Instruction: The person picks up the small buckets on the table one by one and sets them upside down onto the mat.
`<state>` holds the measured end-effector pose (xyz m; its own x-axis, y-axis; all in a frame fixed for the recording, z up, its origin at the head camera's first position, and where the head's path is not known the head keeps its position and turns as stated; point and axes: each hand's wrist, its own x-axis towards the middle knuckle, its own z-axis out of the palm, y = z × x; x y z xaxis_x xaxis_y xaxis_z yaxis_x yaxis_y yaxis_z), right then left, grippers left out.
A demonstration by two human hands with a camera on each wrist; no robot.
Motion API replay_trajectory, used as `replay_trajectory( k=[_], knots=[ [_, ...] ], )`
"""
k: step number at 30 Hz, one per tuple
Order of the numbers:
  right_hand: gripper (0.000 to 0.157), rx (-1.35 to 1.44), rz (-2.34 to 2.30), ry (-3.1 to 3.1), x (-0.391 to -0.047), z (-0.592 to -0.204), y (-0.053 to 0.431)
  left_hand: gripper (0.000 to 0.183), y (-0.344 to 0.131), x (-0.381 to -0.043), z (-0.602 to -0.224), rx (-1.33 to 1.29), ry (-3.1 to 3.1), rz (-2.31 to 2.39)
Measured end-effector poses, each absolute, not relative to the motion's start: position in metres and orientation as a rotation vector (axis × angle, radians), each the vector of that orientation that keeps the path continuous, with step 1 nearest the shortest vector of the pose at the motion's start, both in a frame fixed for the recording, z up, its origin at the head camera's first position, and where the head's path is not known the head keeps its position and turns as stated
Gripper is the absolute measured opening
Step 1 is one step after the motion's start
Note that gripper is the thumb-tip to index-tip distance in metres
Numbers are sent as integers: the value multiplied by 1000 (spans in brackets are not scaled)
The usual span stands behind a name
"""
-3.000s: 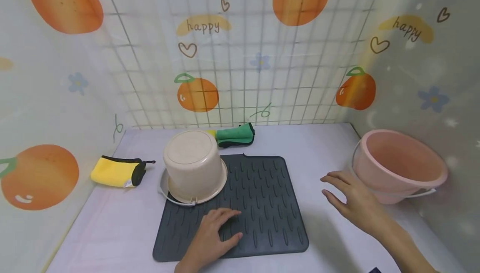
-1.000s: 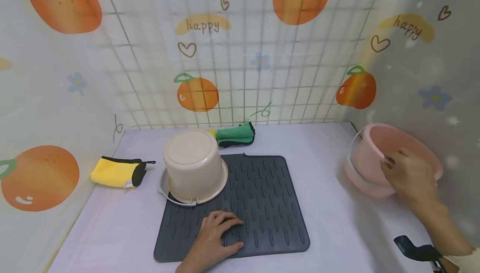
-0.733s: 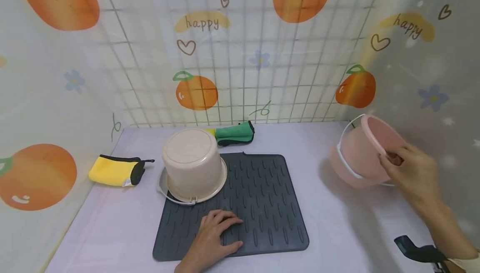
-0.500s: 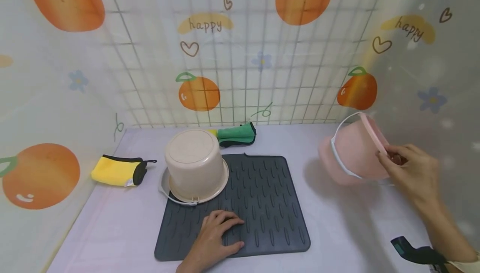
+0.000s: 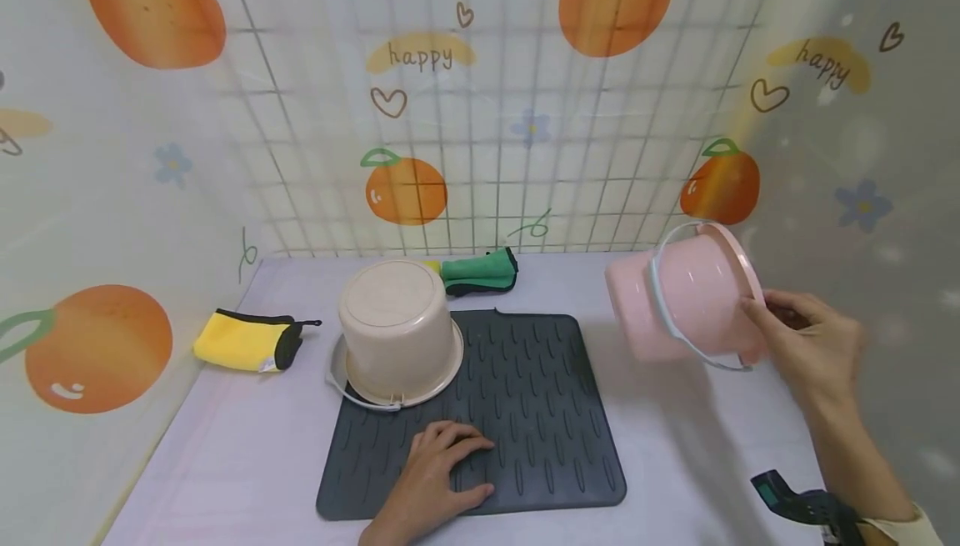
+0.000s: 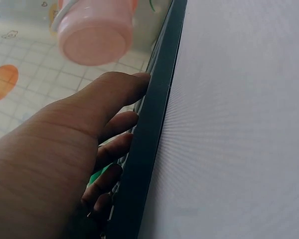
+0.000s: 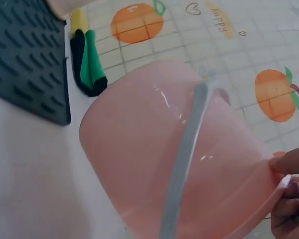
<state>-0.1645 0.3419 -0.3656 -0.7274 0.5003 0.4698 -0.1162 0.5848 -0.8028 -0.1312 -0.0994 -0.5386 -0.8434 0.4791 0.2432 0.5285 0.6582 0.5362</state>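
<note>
In the head view my right hand pinches the rim of a pink bucket, thumb outside and fingers inside. The bucket is tipped on its side in the air, mouth to the right and base to the left; its pale handle hangs round the body. My left hand rests with relaxed, spread fingers on the front of a dark grey ridged mat. On the mat's back left a beige bucket stands upside down, its handle lying at the front left.
A folded yellow cloth with black trim lies left of the mat. Behind the mat is a green cloth with black edging, a bit of yellow beside it. Printed curtains close off the back and sides of the white table.
My right hand has reached to the pink bucket, gripped its rim, lifted it and tipped it over while bringing it leftward. The left hand has barely moved on the mat.
</note>
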Motion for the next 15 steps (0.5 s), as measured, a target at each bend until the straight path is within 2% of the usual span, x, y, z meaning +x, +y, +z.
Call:
replay_trajectory(
  k=[5, 15],
  knots=[
    [41, -441, 1338, -2079, -170, -367, 334, 45, -99, -131, -539, -842, -2784, -943],
    [38, -523, 1568, -2002, -182, -374, 324, 44, -99, -132, -537, -853, -2789, -944]
  ],
)
